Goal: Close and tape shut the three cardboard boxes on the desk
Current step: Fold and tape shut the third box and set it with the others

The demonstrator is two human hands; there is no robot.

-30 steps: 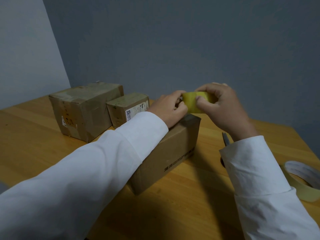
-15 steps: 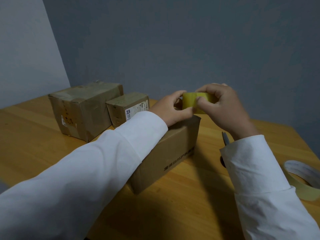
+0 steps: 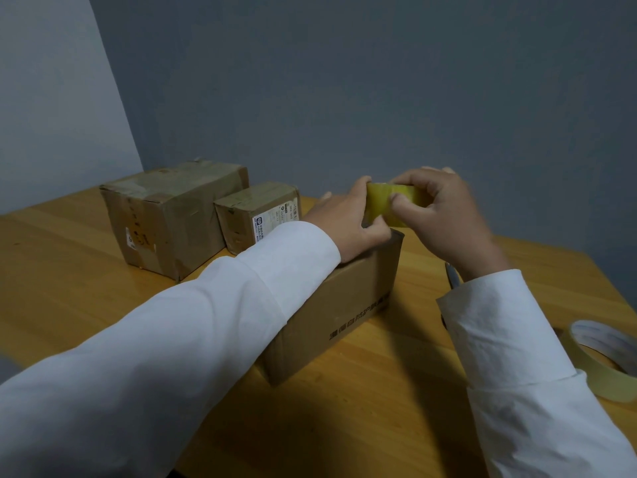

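Head view: small box (image 3: 256, 215) white printed label (image 3: 272, 222), text illegible.

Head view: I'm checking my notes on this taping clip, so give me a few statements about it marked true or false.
1. Both hands hold the yellow tape roll. True: left hand, right hand.
2. The roll is above the far end of the nearest box. True.
3. Four boxes stand on the desk. False: three.
4. A second tape roll lies at the left. False: at the right edge.
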